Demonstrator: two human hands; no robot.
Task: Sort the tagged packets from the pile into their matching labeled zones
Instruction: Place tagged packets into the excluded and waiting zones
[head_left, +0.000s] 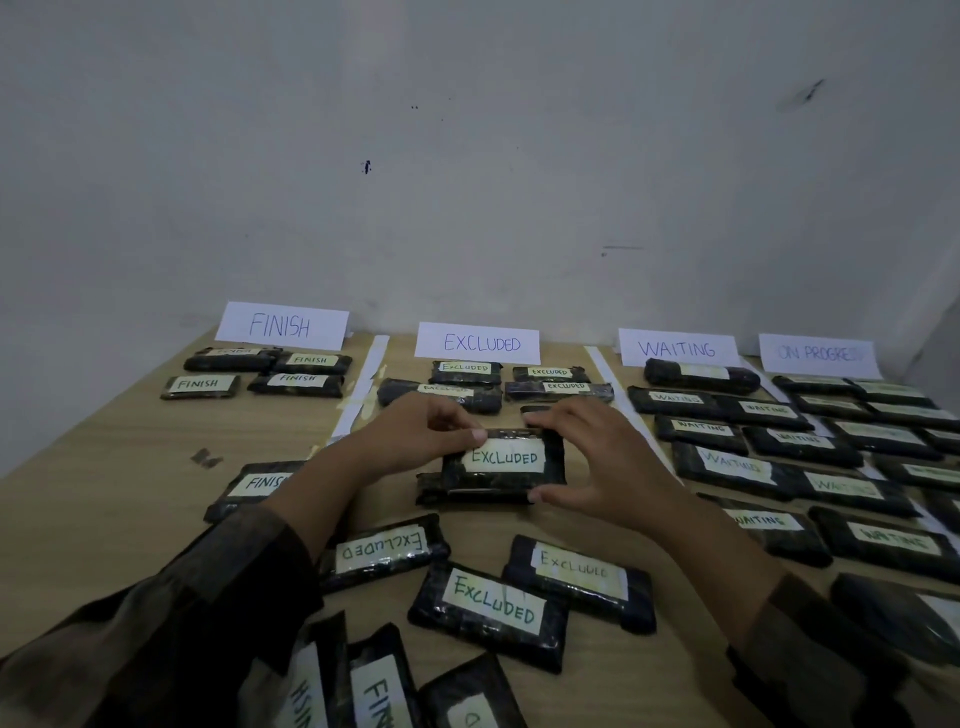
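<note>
Where the table (130, 467) is split by tape into zones: FINISH card (282, 326) far left, EXCLUDED card (478, 343) centre, WAITING card (678, 348) right; left hand (415, 431) pinching the packet (503, 462) at its upper left edge, fingers pressed together; packet marked EXCLUDED, between both hands, long axis left-to-right, tag upright toward the wearer, lying on another packet; right hand (592, 457) clasping its right end, thumb below, fingers curled above; matching zone straight ahead, just beyond the fingertips; both hands equally near; loose pile (485, 613) nearer the wearer.
</note>
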